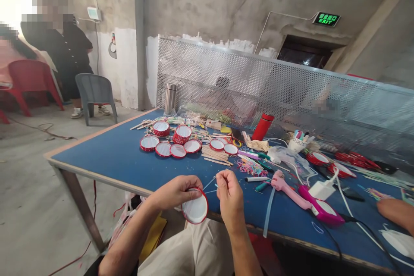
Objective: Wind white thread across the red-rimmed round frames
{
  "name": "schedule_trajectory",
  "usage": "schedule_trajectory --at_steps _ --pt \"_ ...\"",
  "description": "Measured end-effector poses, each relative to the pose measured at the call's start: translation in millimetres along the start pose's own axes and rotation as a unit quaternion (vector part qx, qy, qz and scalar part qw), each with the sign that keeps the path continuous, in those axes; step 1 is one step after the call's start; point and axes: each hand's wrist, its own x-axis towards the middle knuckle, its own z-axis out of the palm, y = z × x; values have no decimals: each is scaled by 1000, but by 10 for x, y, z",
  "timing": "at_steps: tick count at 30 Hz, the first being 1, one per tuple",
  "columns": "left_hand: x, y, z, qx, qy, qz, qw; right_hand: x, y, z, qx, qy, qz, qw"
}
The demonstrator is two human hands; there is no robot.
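Note:
My left hand (179, 192) grips a small round drum-like disc (196, 211) with a white face and a red rim, held over my lap at the table's front edge. My right hand (230, 196) is closed in a pinch on a thin pale string (209, 183), which stretches taut in two strands toward the disc's rim. How the string is fixed there is hidden by my left fingers. More red-rimmed discs (177, 151) lie on the blue table (113, 155) ahead, some stacked, beside flat wooden sticks (216, 154).
To the right lie colourful rubber bands (250, 167), a marker (256, 179), a pink glue gun (293, 192) and a magenta power strip (321, 211) with cables. A red bottle (263, 127) stands before the perforated metal screen (207, 69). Another person's arm (396, 213) rests at right.

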Motion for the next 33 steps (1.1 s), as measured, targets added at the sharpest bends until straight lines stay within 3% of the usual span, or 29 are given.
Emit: schedule_trajectory --at_steps 4,6,10,12,17,19,23,25,28,33 --pt "22 10 8 0 10 -19 1000 62 -12 -107 -99 -9 -59 993" --pt "37 6 12 3 16 -30 999 78 1 -114 -102 -36 -44 993" --pt "59 -15 24 -25 42 -53 997 60 51 -35 -54 -175 32 983" --pt "60 -24 25 -50 50 -62 996 53 69 -1 -54 -187 39 980" --pt "43 -19 18 -89 56 -72 992 146 115 -103 -92 -20 28 995" --pt "38 -16 18 -101 58 -73 991 210 147 -200 -126 37 -10 991" --pt "26 -45 18 -129 66 -65 987 273 195 -319 -252 70 -132 956" --pt "12 -82 12 -163 71 -54 982 239 189 -295 -248 67 -157 954" --pt "-13 -138 -1 -233 81 -33 968 112 121 -182 -162 18 -152 975" --pt "-37 -155 -2 -258 82 -23 962 -104 -64 20 -77 -131 -94 984"
